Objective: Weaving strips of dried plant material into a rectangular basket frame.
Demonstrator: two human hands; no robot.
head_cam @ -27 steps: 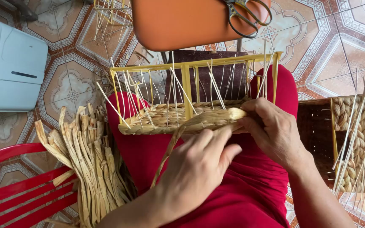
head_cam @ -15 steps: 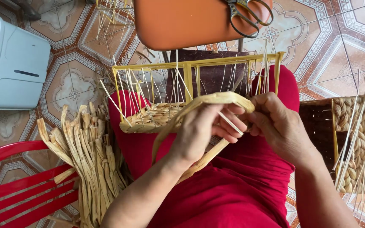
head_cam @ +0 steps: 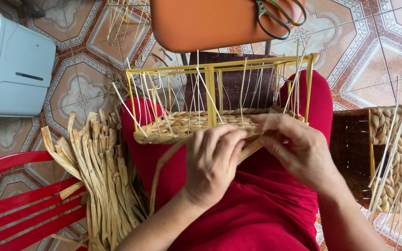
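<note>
Only the lowest rows of the basket (head_cam: 196,125) are woven, its upright sticks bare above; left hand (head_cam: 212,162) and right hand (head_cam: 298,151) fingers pinch the straw strand (head_cam: 164,172) at its near edge.

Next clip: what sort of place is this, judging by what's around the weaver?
Probably a home craft space, not a factory: a patterned ceramic tile floor, a red plastic chair beside a bundle of dried flat straw strips, and a finished braided straw basket at the right.
</note>
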